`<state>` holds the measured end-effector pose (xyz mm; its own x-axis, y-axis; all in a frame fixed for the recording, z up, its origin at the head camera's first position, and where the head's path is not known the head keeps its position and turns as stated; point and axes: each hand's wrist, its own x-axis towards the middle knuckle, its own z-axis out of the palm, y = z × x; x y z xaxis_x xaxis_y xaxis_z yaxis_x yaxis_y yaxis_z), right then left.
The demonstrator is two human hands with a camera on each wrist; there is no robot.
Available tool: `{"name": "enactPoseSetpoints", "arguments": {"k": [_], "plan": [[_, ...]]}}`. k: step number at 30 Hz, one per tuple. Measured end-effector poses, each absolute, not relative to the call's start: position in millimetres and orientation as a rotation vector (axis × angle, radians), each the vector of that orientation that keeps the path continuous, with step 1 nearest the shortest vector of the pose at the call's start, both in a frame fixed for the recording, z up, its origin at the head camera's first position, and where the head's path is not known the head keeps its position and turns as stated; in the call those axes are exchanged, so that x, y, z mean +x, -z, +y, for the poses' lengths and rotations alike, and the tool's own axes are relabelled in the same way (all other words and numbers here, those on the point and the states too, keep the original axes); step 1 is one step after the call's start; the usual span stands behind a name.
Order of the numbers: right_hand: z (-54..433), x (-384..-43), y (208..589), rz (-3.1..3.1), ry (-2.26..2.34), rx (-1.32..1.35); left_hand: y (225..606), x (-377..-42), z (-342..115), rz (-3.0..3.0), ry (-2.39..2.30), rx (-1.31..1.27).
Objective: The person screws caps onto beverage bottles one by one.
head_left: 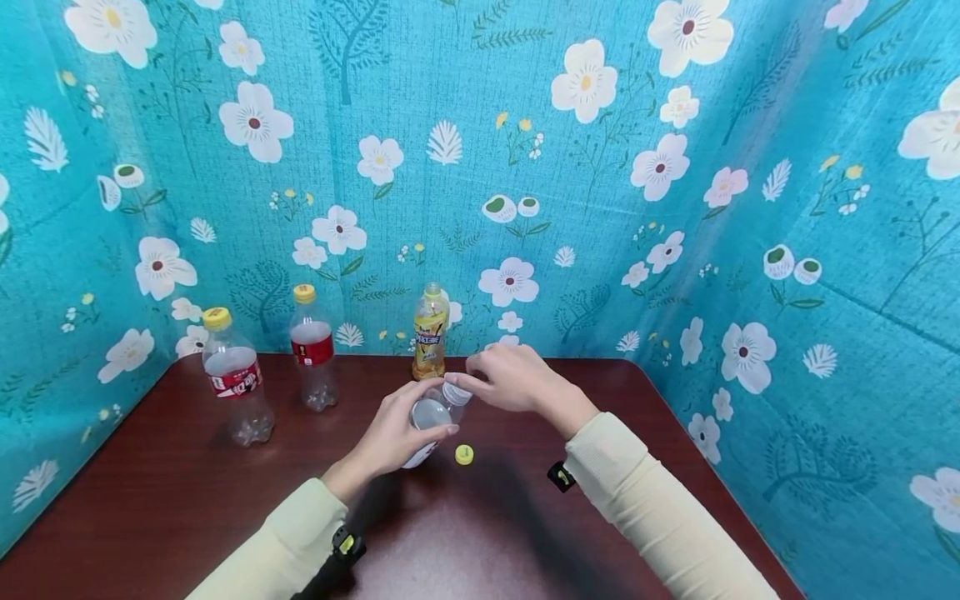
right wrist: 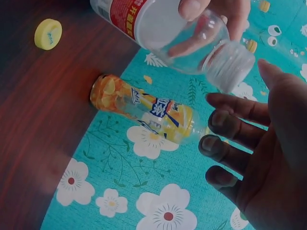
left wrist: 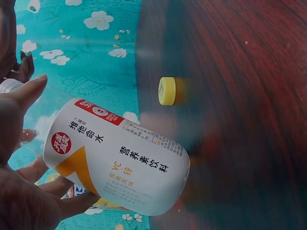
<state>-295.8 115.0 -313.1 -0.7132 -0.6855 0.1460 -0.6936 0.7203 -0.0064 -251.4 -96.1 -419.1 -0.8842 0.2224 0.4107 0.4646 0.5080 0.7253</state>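
Observation:
My left hand (head_left: 401, 425) grips a clear plastic bottle (left wrist: 115, 158) with a white, red and orange label around its upper body. The bottle is tilted, its whitish neck end (right wrist: 230, 66) leaning toward my right hand (head_left: 517, 379). In the right wrist view, that hand's thumb and index finger lie either side of the neck end, very close to it, and the other fingers are loosely bent and spread. Whether a whitish cap covers the mouth is hard to tell. A yellow cap (head_left: 464, 454) lies on the table just below the bottle.
A tea bottle (head_left: 430, 333) with a yellow label stands behind my hands. Two clear bottles with red labels and yellow caps, a nearer one (head_left: 235, 379) and a farther one (head_left: 312, 350), stand at the left. A blue flowered curtain (head_left: 450, 167) surrounds the dark red table (head_left: 187, 508).

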Motion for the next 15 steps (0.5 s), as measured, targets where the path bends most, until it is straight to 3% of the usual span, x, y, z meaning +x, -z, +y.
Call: {"name": "enactPoseSetpoints", "arguments": {"k": [10, 15], "plan": [[123.6, -294.0, 311.7, -2.801, -0.367, 1.456, 416.8, -251.3, -99.4, -2.491, 1.344, -0.6], [121.2, -293.4, 317.3, -2.802, -0.352, 1.453, 419.1, -251.5, -99.2, -2.488, 1.353, -0.611]]}}
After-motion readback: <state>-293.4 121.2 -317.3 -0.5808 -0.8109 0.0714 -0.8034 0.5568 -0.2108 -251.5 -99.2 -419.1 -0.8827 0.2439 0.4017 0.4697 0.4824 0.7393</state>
